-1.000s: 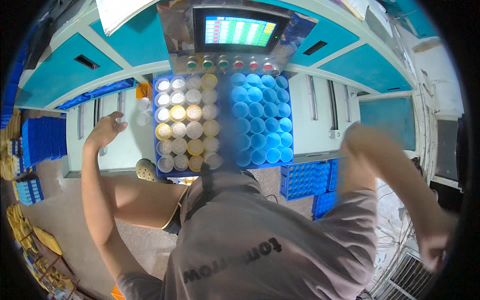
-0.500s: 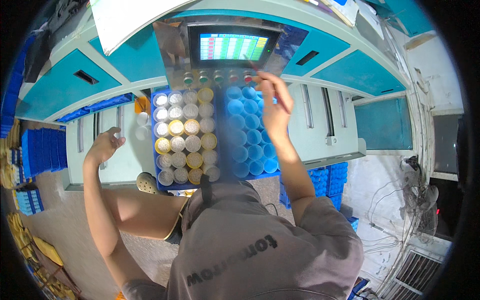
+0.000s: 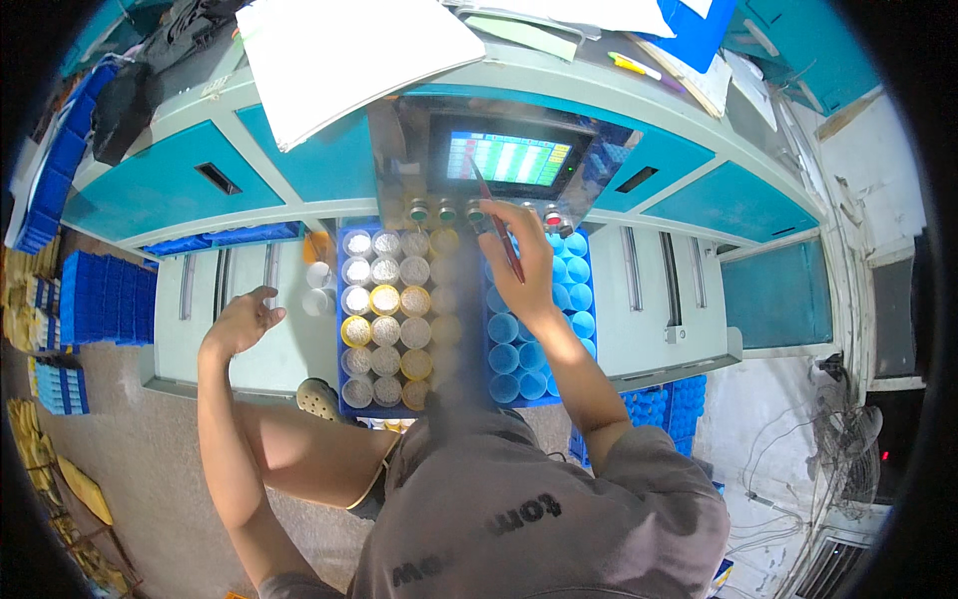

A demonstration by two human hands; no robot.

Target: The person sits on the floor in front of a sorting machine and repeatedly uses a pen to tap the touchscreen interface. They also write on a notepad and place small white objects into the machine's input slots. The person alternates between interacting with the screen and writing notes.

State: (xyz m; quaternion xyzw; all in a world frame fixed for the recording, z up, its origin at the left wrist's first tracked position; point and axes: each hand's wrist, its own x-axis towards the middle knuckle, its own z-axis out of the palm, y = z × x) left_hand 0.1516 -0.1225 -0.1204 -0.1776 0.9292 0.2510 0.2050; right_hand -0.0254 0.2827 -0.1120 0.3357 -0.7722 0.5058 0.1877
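Observation:
My right hand [image 3: 525,262] grips a slim dark-red pen [image 3: 515,264] in front of the control panel. The pen's tip lies over the left part of a lit touchscreen [image 3: 514,165]; I cannot tell whether it touches. Below the screen is a row of green and red push buttons [image 3: 446,212]. My left hand [image 3: 242,321] holds nothing, its fingers apart and slightly bent, over the pale machine bed on the left. Between my hands sit white and yellow-rimmed cups [image 3: 385,299] filled with small pale pieces, and beside them light-blue cups [image 3: 504,328], standing in blue trays.
Two white cups [image 3: 318,289] stand left of the filled ones. White sheets [image 3: 349,60] hang over the machine's top edge. Stacked blue bins [image 3: 105,298] stand at far left, and a fan [image 3: 846,436] at far right. A blurred vertical band hides part of the cups.
My right hand has moved left relative to the screen, taking the pen tip from right of its middle to its left part. The whole view has shifted; my left hand stays over the bed.

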